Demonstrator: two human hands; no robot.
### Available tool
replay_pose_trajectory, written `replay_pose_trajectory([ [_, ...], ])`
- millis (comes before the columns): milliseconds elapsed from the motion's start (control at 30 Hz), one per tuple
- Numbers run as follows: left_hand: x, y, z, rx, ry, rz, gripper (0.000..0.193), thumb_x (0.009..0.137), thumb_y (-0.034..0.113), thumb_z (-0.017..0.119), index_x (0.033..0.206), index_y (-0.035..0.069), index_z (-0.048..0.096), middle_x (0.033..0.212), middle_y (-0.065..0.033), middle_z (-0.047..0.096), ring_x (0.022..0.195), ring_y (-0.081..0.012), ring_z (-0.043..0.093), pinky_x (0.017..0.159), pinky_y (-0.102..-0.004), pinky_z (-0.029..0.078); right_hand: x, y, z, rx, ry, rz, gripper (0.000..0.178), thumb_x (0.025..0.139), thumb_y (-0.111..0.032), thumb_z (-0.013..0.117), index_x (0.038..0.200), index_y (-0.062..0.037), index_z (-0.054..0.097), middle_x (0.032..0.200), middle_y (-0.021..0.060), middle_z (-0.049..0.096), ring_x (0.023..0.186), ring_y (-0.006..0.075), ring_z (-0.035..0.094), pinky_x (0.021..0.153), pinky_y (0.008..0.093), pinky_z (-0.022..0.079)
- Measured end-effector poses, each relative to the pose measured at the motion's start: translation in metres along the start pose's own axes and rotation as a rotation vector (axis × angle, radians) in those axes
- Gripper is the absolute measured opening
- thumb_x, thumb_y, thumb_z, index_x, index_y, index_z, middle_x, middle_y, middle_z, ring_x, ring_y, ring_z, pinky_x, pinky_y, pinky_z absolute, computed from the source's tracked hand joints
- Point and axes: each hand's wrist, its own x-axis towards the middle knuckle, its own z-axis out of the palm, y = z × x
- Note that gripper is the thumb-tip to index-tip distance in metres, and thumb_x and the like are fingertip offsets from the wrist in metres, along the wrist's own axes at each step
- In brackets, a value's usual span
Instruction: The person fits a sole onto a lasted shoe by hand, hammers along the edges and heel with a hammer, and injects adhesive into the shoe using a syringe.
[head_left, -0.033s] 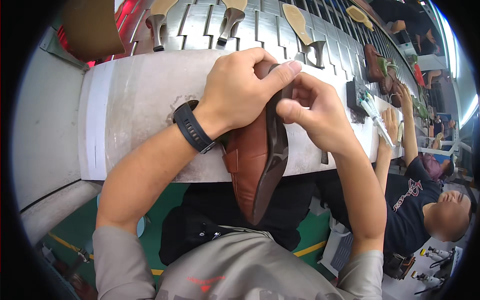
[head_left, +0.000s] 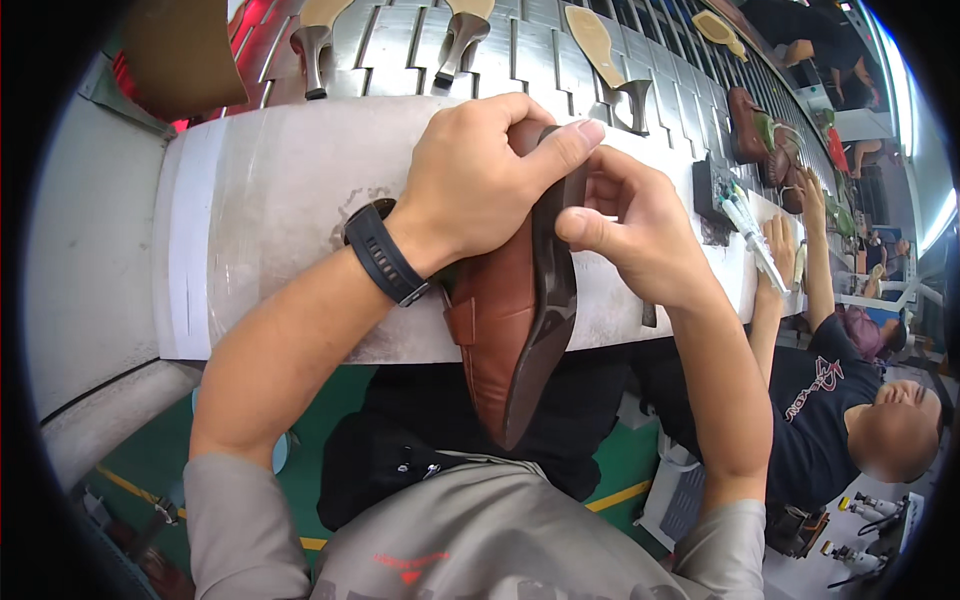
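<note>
A brown leather shoe (head_left: 492,345) with a dark brown sole (head_left: 545,300) is tipped on its side, its pointed toe toward me past the near edge of the worktable. My left hand (head_left: 480,175) is closed around the heel end, with the thumb laid across the top by the sole's edge. Against the sole side, my right hand (head_left: 630,220) has its fingers curled at the heel end and its thumb close to the sole. Its fingertips are partly hidden. The shoe's opening is mostly covered by my left hand and wrist.
Behind the pale worktable (head_left: 290,210) runs a metal slat conveyor (head_left: 395,50) carrying several heeled soles (head_left: 595,45). A dark box (head_left: 712,190) with tube-like tools stands at the right. Further right are brown shoes (head_left: 745,125) and a co-worker (head_left: 825,410) with both hands near the table.
</note>
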Motion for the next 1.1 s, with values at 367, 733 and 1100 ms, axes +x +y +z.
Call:
replay_pose_trajectory([
  [367,-0.003,0.005,0.000,0.072,0.025,0.023,0.040,0.100,0.035,0.075,0.105,-0.004,0.077,0.087,-0.0112,0.078,0.081,-0.0135,0.072,0.075,-0.0291,0.057,-0.016,0.010,0.021,-0.003,0.210,-0.025,0.046,0.089,-0.028,0.093,0.112,0.0053,0.071,0.087,0.0029,0.072,0.076,0.0070,0.062,0.068,0.0251,0.053],
  [733,-0.006,0.002,-0.001,0.053,0.064,0.068,0.046,0.097,0.041,0.077,0.104,-0.005,0.077,0.086,-0.0107,0.078,0.080,-0.0151,0.073,0.075,-0.0302,0.058,-0.038,0.003,0.018,-0.322,0.112,0.085,0.039,0.089,-0.026,0.093,0.088,0.0049,0.069,0.063,0.0008,0.061,0.061,0.0064,0.050,0.055,0.0283,0.043],
  [1100,-0.004,0.005,0.005,0.096,0.106,0.081,0.043,0.096,0.039,0.077,0.101,-0.004,0.078,0.081,-0.0103,0.078,0.074,-0.0153,0.073,0.070,-0.0302,0.058,-0.045,0.010,0.029,-0.440,0.217,0.019,0.051,0.083,-0.038,0.096,0.086,0.0030,0.066,0.061,0.0029,0.056,0.058,0.0099,0.049,0.053,0.0311,0.044],
])
